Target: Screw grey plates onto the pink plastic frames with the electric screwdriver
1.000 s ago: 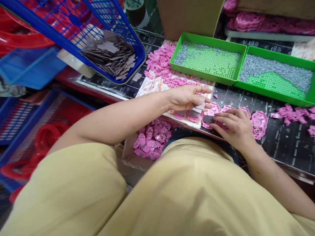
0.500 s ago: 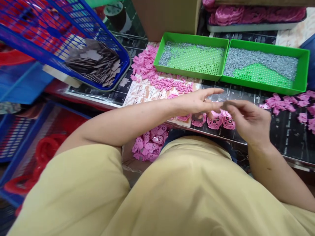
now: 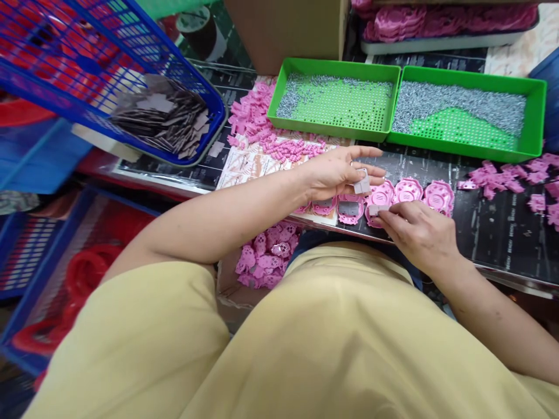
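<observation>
l hand [image 3: 327, 173] holds gray pcs [image 3: 361, 183] under thumb, other fingers spread; r hand [image 3: 423, 234] fingertips pinch gray plate [image 3: 377, 210] over pink shell [image 3: 382, 190], in row nr table [image 3: 491, 235] edge.

Head-worn view, forward and down

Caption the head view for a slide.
The right hand holds a flat grey rectangular piece at a row of rounded pink plastic casings; the left hand holds at least one similar piece.
</observation>
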### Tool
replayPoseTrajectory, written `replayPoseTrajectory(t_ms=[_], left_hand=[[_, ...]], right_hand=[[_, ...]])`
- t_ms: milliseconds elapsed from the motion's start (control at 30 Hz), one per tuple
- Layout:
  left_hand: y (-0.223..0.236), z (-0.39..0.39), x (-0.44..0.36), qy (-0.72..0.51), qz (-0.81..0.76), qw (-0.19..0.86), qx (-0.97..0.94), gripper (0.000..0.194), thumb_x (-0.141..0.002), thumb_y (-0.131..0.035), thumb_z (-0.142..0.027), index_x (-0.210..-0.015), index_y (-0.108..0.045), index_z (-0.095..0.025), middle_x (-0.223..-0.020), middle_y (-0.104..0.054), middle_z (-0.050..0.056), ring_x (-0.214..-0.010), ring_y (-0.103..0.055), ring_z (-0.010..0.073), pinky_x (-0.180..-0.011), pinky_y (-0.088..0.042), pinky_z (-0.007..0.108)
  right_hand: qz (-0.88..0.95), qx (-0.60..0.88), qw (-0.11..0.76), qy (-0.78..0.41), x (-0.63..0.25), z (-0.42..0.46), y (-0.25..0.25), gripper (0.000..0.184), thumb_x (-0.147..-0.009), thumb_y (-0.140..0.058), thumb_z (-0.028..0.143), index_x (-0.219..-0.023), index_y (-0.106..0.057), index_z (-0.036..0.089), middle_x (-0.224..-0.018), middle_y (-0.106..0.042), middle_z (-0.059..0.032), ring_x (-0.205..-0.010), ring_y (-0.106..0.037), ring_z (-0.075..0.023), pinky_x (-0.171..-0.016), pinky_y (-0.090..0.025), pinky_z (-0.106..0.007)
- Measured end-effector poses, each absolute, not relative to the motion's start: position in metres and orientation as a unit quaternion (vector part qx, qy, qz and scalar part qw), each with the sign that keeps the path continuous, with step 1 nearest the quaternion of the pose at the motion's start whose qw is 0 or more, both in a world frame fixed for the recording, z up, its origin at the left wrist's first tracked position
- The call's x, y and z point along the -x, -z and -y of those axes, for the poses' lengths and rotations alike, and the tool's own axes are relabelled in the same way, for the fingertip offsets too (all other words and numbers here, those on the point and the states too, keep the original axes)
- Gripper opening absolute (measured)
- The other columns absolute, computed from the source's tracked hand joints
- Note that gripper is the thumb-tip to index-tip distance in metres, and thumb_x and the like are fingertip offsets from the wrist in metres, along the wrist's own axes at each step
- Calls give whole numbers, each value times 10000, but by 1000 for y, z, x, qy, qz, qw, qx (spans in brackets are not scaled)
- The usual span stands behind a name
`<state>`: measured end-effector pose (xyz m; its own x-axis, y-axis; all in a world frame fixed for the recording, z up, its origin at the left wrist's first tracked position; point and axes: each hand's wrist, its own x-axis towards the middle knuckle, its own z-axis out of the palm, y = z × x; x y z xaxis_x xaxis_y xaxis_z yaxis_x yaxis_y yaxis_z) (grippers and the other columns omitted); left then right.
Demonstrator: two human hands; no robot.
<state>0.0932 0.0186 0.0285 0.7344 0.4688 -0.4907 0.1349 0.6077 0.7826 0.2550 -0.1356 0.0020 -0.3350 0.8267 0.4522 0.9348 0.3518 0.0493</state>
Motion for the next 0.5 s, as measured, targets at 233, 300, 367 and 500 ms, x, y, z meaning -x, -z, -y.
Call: replayPoseTrajectory(t_ms=[233,300,367,500], left_hand=[[-27,7,-112,-144,-308,811,-477,465,-910,-371,54,-1341,-468,-89,-1307,-642,159,-1195,-646,166,-1050,-515,330],[-25,19,-118,-162,-274,788,-528,437,-949,-355,-10,-1361,-467,-102,-1407,-580,150,-1286,-582,164,-1095,-483,320],[-22,28,-118,-186,-257,753,-577,438,-975,-330,-56,-1388,-459,-129,-1465,-536,118,-1333,-540,148,-1120,-461,303],[-24,28,-88,-217,-244,607,-724,418,-995,-406,-147,-1403,-497,-158,-1471,-540,73,-1332,-540,151,-1104,-471,304]], right_hand=[[746,579,277,177,-252,124,-12,314,-804,-743,363,-1018,-634,161,-907,-705,-86,-831,-666,-197,-699,-516,-299],[737,589,285,168,-250,122,-12,310,-800,-748,334,-1033,-638,162,-924,-709,-90,-817,-681,-209,-670,-521,-309],[732,587,319,132,-251,122,-12,295,-798,-748,274,-1061,-653,181,-952,-715,-77,-789,-692,-194,-660,-532,-299],[731,573,367,50,-254,117,-13,249,-838,-694,281,-1085,-678,269,-985,-715,-42,-845,-703,-207,-739,-566,-330]])
